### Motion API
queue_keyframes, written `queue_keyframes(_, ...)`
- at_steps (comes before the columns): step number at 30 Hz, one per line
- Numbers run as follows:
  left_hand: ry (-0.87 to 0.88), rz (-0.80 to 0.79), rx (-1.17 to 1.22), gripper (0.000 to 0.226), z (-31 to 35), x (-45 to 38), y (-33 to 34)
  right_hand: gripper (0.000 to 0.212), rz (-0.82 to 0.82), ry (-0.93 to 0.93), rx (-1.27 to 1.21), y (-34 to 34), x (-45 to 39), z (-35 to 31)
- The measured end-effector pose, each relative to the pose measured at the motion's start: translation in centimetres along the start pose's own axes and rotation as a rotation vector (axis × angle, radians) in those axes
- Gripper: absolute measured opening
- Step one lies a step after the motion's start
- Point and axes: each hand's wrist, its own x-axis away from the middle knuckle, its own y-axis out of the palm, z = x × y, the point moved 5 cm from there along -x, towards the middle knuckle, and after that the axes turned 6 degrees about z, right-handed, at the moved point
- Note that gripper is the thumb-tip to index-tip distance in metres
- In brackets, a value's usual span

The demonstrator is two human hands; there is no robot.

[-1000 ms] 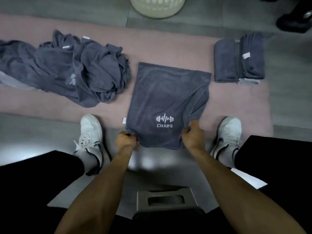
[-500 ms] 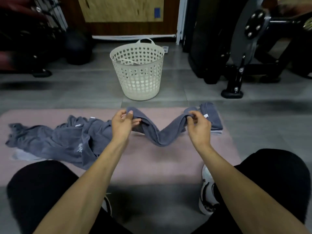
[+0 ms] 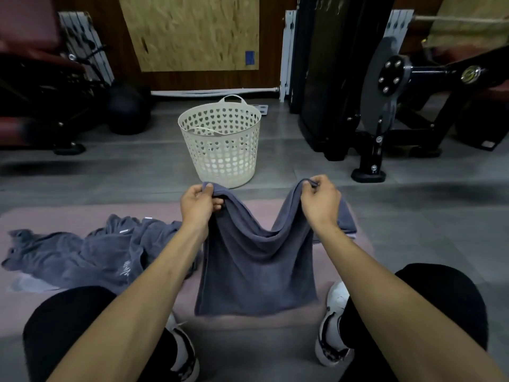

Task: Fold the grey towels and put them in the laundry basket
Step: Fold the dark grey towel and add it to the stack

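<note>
A grey towel [image 3: 256,268] hangs in front of me, lifted off the pink mat [image 3: 68,219]. My left hand [image 3: 197,205] pinches its upper left corner and my right hand [image 3: 321,201] pinches its upper right corner; the top edge sags between them. A heap of unfolded grey towels [image 3: 88,252] lies on the mat to the left. A stack of folded grey towels [image 3: 348,220] lies on the right, mostly hidden behind my right hand. The cream perforated laundry basket [image 3: 223,144] stands upright on the floor beyond the mat.
Black gym machines [image 3: 385,106] stand at the right and back left, with a dark ball [image 3: 125,108] near the left one. My knees and white shoes [image 3: 334,326] frame the mat's near edge. Grey floor surrounds the basket.
Both hands lifted the towel from flat on the mat into the air, and it now hangs down full length. My head tilted up, bringing the basket into view.
</note>
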Motion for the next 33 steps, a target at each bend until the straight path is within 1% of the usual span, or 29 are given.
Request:
queue_keyframes(3,-0.181,0.029,-0.149,0.015,-2.7,-3.0,1.5,0.01,-0.249,0.216,0.149,3.6,-1.7,2.3)
queue_keyframes(4,-0.216,0.025,-0.205,0.019,-3.1,-3.9,2.1,0.01,-0.302,0.261,0.159,4.6,-2.4,2.8)
queue_keyframes(5,-0.229,0.026,-0.238,0.021,-3.0,-4.7,2.7,0.009,-0.322,0.289,0.143,5.4,-3.3,3.0)
queue_keyframes(7,-0.201,0.051,-0.191,0.017,-1.9,-6.4,3.9,0.008,-0.275,0.278,0.058,6.1,-5.4,2.3)
queue_keyframes(10,-0.116,0.083,0.035,0.006,1.5,-8.4,5.4,0.012,-0.136,0.178,-0.114,5.8,-8.1,-0.4)
queue_keyframes(12,-0.069,0.098,0.125,0.007,3.4,-9.1,5.7,0.015,-0.077,0.119,-0.179,5.5,-9.2,-1.5)
queue_keyframes(15,-0.061,0.12,0.142,0.011,4.0,-9.4,5.0,0.02,-0.059,0.1,-0.211,5.6,-9.3,-1.5)
queue_keyframes(18,-0.114,0.161,0.091,0.007,1.5,-9.2,2.7,0.011,-0.072,0.11,-0.171,5.3,-7.3,-0.1)
queue_keyframes(21,-0.203,0.214,0.035,0.005,-3.0,-7.6,-0.8,0.006,-0.123,0.189,-0.074,4.6,-3.4,3.6)
queue_keyframes(24,-0.318,0.219,-0.044,0.006,-8.6,-4.9,-5.1,0.006,-0.186,0.301,0.011,3.6,2.2,8.8)
queue_keyframes(27,-0.475,0.218,-0.09,0.007,-13.3,-1.3,-9.0,0.016,-0.267,0.41,0.086,2.3,8.1,12.7)
queue_keyframes(30,-0.516,0.228,-0.12,0.012,-15.1,1.7,-11.4,0.018,-0.283,0.449,0.122,1.3,12.1,14.6)
queue_keyframes(33,-0.536,0.278,-0.091,0.005,-15.9,3.5,-12.5,0.016,-0.271,0.465,0.18,1.0,14.0,15.4)
